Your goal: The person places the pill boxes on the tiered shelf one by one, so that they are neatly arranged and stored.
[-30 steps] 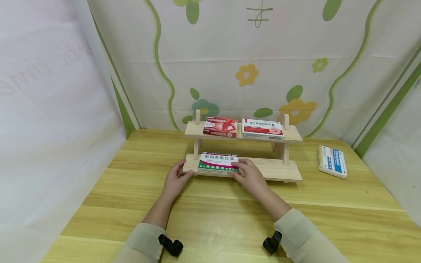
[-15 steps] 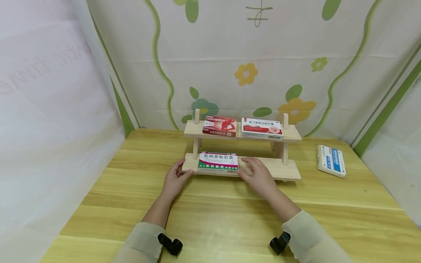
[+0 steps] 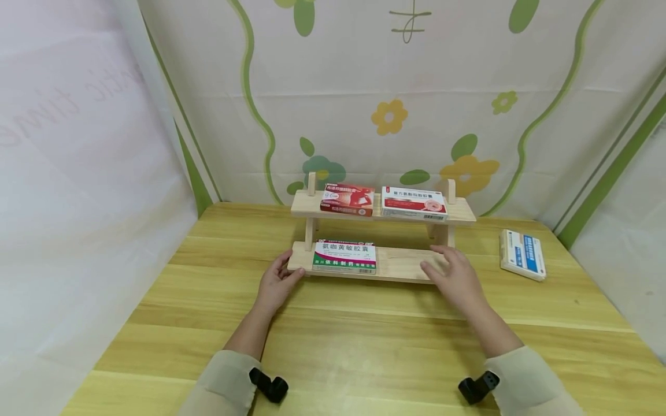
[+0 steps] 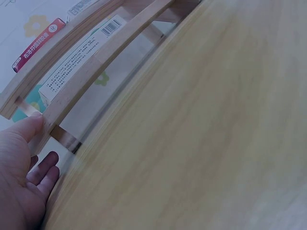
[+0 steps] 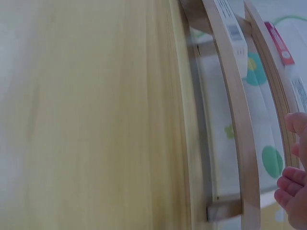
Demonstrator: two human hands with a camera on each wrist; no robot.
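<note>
My left hand (image 3: 274, 284) grips the left end of the lower shelf of a two-tier wooden display rack (image 3: 403, 264). In the left wrist view its thumb (image 4: 33, 125) lies on the shelf's corner. On that lower shelf, at the left, sits a white, green and magenta medicine box (image 3: 345, 256). Holding nothing, my right hand (image 3: 458, 280) is over the right part of the lower shelf, fingers relaxed and apart from the boxes. The upper shelf bears a red medicine box (image 3: 347, 199) at left and a white-and-red medicine box (image 3: 414, 203) at right.
A white-and-blue medicine box (image 3: 522, 255) lies on the wooden table (image 3: 354, 352), right of the rack. Behind the table hangs a white curtain (image 3: 333, 110) printed with flowers, and similar cloth closes off both sides.
My right hand has let go of the white, green and magenta box and moved right along the lower shelf. The box stays put. My left hand has kept its place on the shelf end.
</note>
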